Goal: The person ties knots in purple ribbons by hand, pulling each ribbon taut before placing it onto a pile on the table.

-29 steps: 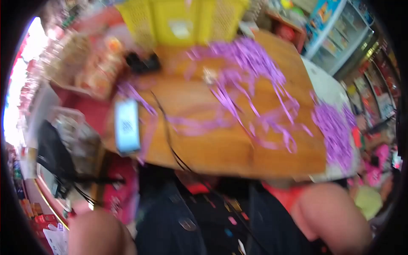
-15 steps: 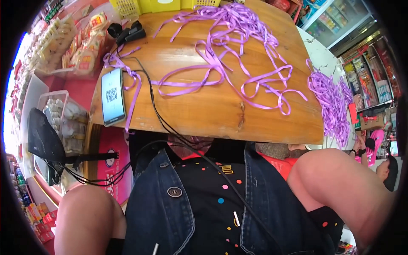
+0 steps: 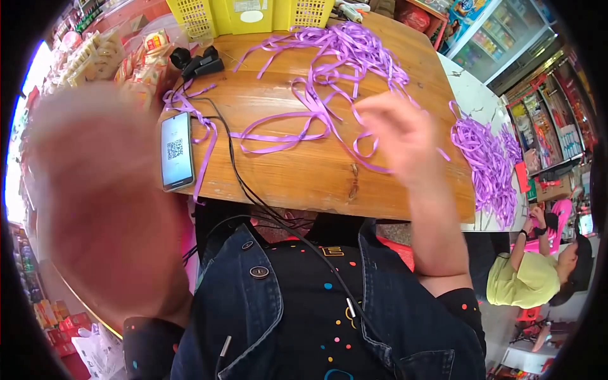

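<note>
My left forearm and hand (image 3: 104, 190) fill the left side as one large blur, raised close to the camera; the fingers cannot be made out. Over the right part of the wooden table my right hand (image 3: 402, 136) hovers, also smeared, with its fingers loosely bent and apart and no held thing visible. Below it and to its left runs a loose purple ribbon (image 3: 278, 145) in wide loops. This leads up to a tangled heap of purple ribbon (image 3: 354, 47) at the far side. Near the left table edge lies a phone (image 3: 177, 152) showing a square code, with ribbon beside it.
A yellow basket (image 3: 250, 19) stands at the table's far edge. Black devices (image 3: 201, 63) have cables running across the wooden table (image 3: 297, 187) toward me. More purple ribbon (image 3: 491, 164) is heaped on a white table at right. Another person (image 3: 529, 272) sits beyond it.
Both my arms have come into view, the left close to the camera, the right above the ribbon. The view has shifted slightly, and the other person at right now shows more fully.
</note>
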Action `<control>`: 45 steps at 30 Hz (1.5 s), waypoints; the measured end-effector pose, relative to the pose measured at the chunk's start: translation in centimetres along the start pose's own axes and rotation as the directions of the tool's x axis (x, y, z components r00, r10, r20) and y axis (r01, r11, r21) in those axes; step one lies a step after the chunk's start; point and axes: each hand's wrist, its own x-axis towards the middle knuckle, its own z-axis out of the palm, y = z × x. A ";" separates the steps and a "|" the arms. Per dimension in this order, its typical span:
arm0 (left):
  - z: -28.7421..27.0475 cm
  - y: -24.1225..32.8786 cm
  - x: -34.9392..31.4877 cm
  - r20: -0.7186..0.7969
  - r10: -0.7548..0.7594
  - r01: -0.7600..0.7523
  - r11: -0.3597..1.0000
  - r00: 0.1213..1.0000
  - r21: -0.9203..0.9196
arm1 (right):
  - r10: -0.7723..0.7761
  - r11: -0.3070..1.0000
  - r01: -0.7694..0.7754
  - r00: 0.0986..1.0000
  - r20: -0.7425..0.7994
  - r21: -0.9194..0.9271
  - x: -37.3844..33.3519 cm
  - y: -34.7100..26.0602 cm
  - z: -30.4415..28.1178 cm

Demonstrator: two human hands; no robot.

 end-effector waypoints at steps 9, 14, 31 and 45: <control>8.2 -7.7 -11.4 0.584 -0.654 0.653 0.712 0.481 0.259 | -0.166 0.805 0.265 0.960 0.228 -0.531 0.3 10.9 6.1; 8.1 -8.3 -11.7 0.589 -0.631 0.613 0.742 0.504 0.271 | -0.135 0.758 0.331 0.923 0.361 -0.563 1.1 11.6 7.3; 9.3 -12.5 -9.6 0.262 -0.523 0.457 0.847 0.811 0.272 | -0.149 0.989 0.148 0.987 0.065 0.009 0.2 9.5 7.6; 9.4 -13.1 -9.2 0.291 -0.704 0.690 0.704 0.647 0.168 | 0.109 0.962 -0.133 0.988 0.109 0.240 0.2 8.6 6.4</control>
